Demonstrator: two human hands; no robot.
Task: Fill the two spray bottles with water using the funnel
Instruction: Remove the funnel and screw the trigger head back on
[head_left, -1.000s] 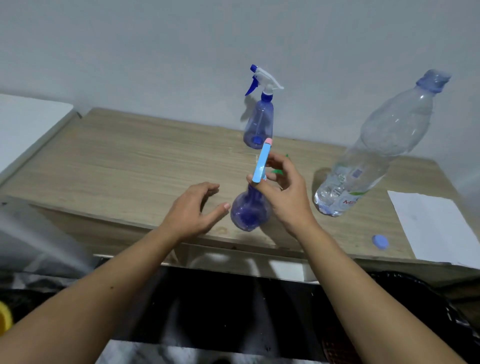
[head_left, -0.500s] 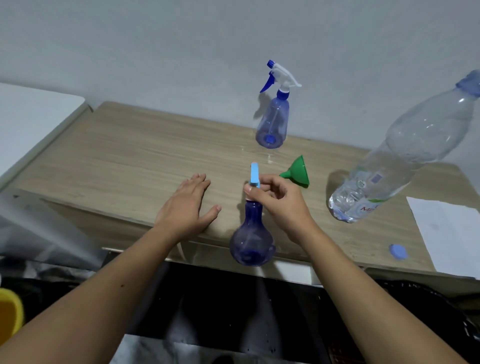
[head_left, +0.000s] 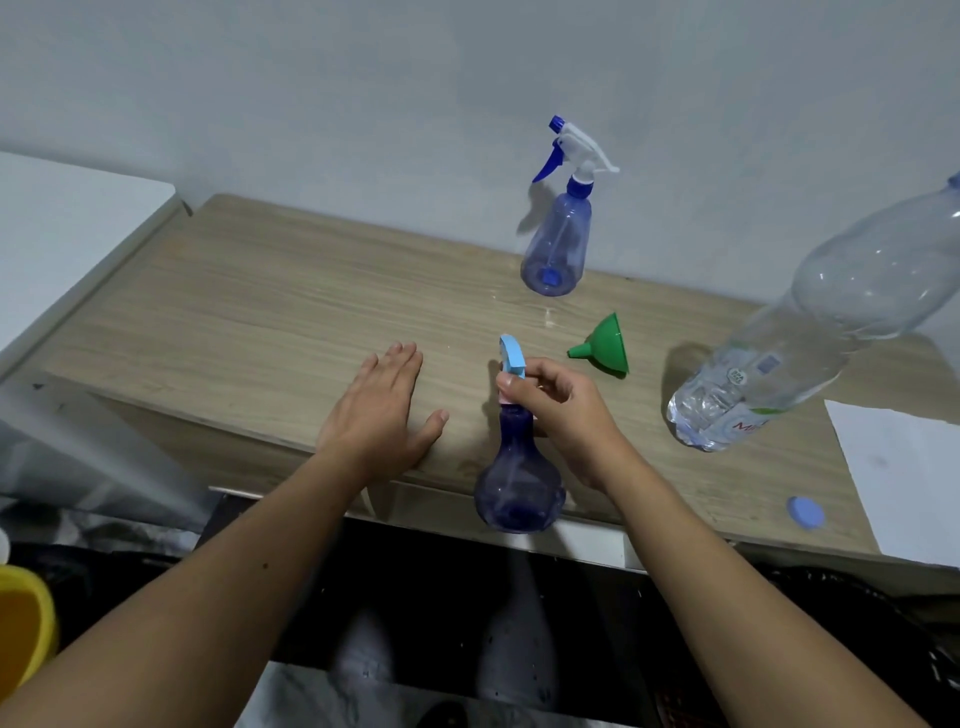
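Against a pale wall, the wooden desk (head_left: 260, 322) carries a big water bottle (head_left: 810, 332) at the right, a trigger spray bottle (head_left: 558, 244) at the back and a green funnel (head_left: 605, 345) on its side, spout pointing left. Nearer, the round spray bottle (head_left: 519, 483) stands upright at the front edge, its long axis vertical under the right hand (head_left: 561, 410), whose grip is curled round the pump head. The left hand (head_left: 379, 415) lies flat beside it, fingers straight; the funnel lies just behind the right hand, so that hand is nearer.
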